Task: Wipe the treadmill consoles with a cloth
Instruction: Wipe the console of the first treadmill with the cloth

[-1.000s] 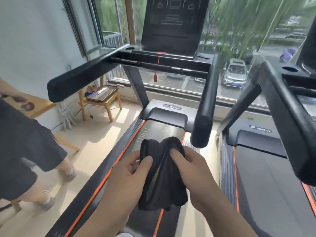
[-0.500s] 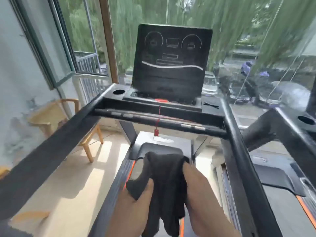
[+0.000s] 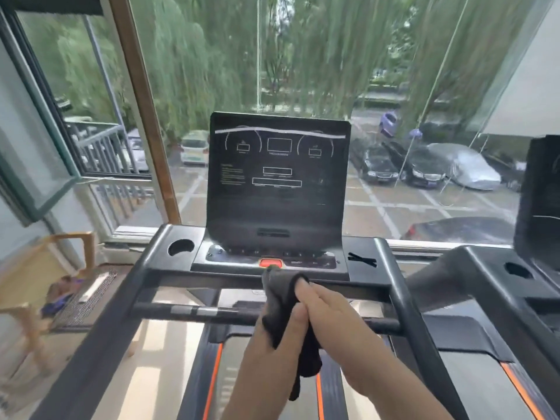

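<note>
Treadmill console: a dark upright panel standing straight ahead, its screen unlit, with faint printed outlines and a pale streak across its top. A second console stands to its right, cut by the frame edge. A wooden chair sits low to the left of the console.

The left hand and right hand are raised together below the console's base, in front of the crossbar. The dark cloth is bunched between them, its tail hanging down.

- Left hand: thumb curled over the cloth, pinching it.
- Right hand: fingers nearly straight, pressed flat against the cloth's right side; thumb hidden.

The cloth's upper tip sits just below the red button at the console's base. Contact cannot be confirmed. A round cup holder lies left of the base.
</note>
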Available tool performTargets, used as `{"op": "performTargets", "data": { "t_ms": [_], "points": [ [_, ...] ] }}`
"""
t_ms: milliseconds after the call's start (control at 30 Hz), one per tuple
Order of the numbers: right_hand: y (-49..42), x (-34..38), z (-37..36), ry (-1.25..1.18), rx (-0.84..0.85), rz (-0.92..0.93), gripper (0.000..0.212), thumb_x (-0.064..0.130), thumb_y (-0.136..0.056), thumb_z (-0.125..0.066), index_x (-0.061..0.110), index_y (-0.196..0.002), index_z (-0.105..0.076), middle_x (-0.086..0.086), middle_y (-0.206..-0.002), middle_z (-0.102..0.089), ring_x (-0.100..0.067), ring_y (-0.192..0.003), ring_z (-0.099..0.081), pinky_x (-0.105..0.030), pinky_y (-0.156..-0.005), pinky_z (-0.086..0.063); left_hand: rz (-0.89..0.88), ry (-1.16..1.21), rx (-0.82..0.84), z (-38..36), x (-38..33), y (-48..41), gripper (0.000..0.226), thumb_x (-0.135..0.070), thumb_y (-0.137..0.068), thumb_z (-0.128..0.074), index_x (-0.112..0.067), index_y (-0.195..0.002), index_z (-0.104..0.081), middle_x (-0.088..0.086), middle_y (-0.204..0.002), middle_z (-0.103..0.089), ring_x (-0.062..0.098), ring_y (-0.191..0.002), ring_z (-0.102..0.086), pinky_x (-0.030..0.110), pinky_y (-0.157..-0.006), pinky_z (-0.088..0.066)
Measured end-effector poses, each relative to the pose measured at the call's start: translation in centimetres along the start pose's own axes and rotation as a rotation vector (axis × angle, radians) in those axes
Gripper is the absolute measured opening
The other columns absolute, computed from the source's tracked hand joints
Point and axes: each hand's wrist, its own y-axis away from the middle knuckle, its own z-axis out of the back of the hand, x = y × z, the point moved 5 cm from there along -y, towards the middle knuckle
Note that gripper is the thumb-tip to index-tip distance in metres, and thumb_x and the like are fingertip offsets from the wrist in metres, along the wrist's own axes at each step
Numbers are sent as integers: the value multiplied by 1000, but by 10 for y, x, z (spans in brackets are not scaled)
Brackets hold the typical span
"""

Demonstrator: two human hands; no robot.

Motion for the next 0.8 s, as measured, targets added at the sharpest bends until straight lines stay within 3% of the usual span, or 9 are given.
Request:
{"op": "performTargets", "data": {
  "t_ms": [67,100,167,233,300,400,533,667,800],
  "points": [
    [-33,3,16,-9,-23,-112,48,59,-98,-44,24,-101,-77,-4,-95,-79,-16,-98,-73,-49,-100,-56,-16,-41,43,-12,-11,-33,29,-48,-94,-64,-37,-121,-64,-16,-90,-78,-5,-79,-72,11,-67,-52],
    [-50,7,26,-44,-40,-143,51,61,-99,-41,28,-98,-80,-1,-95,-80,-20,-101,-73,-50,-103,-54,-25,-40,51,-16,-14,-50,30,-44,-93,-69,-34,-122,-66,-14,-92,-79,0,-84,-74,18,-75,-56],
    [-82,19,40,-89,126,-77,65,61,-105,-26,29,-102,-82,-1,-104,-81,-24,-108,-72,-44,-105,-52,-51,-11,35,-22,-20,-83,31,-36,-91,-77,-30,-120,-70,-12,-97,-79,4,-96,-74,22,-85,-57],
    [-114,38,56,-103,257,-34,72,62,-105,-20,22,-118,-78,-5,-117,-78,-23,-112,-72,-36,-98,-53,-60,1,-33,-25,-33,-116,30,-42,-83,-81,-33,-111,-76,-12,-97,-80,1,-96,-73,21,-82,-54],
    [-143,49,72,-96,249,-21,60,51,-109,-28,20,-119,-78,-3,-104,-79,-14,-87,-74,-24,-78,-56,-22,36,-147,-23,-39,-151,25,-45,-80,-81,-29,-99,-80,-13,-87,-80,-5,-85,-72,17,-75,-52],
    [-198,60,95,-82,2,125,38,35,-107,-50,22,-97,-84,-8,-85,-77,-15,-68,-64,-29,-62,-52,108,85,-311,-8,-48,-198,17,-39,-89,-77,-25,-81,-73,-13,-78,-76,2,-78,-68,22,-78,-49],
    [-270,59,126,-271,-255,79,32,24,-105,-56,10,-88,-80,-14,-72,-71,-21,-60,-58,-31,-51,-45,194,192,-425,18,-65,-251,30,-45,-91,-72,-18,-96,-60,2,-104,-64,25,-100,-57,31,-98,-38],
    [-323,70,135,-198,-325,90,24,19,-103,-57,11,-92,-77,-10,-70,-69,-20,-61,-59,-33,-53,-48,221,227,-463,43,-71,-300,41,-48,-90,-73,-16,-110,-56,3,-108,-62,31,-113,-57,37,-104,-40],
    [-373,102,149,-24,-483,249,18,21,-101,-59,22,-97,-77,1,-75,-73,-10,-65,-65,-33,-65,-55,251,238,-432,68,-82,-352,39,-49,-85,-77,-17,-103,-66,0,-99,-71,26,-96,-66,39,-100,-46]
  ]
}}
